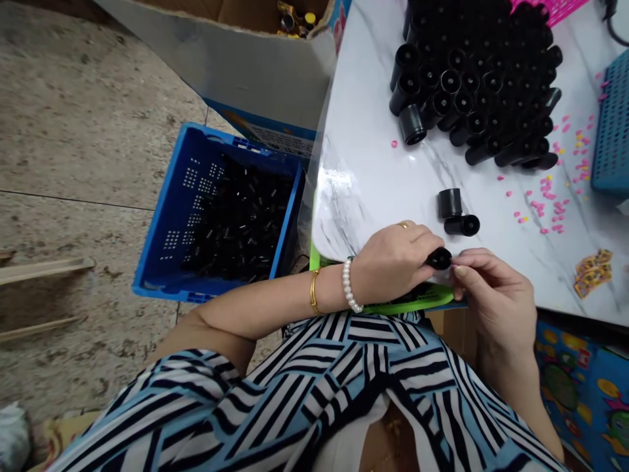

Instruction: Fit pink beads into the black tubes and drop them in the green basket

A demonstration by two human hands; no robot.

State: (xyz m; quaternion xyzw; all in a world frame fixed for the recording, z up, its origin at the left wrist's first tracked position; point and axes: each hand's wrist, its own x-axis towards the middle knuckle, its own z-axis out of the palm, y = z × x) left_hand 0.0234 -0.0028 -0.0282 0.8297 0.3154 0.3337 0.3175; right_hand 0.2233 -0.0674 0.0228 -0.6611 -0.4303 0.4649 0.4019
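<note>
Unreadably small print (289,141) marks the carton (255,72) at upper left; right of centre, the left hand (396,262) grips a glossy black hollow cylinder (439,258), while the right hand (498,292) pinches at its rim, anything between its fingertips hidden.

Black tube (439,258) in left fingers (425,244)

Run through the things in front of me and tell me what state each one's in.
Black tube: gripped in the left hand, with the right hand at its end
Tube cluster: packed together, many open ends showing
Two loose tubes: apart from the cluster
Pink beads: scattered
Blue crate: open, black pieces inside
Cardboard box: open-topped
Yellow printed pieces: bunched together
</note>
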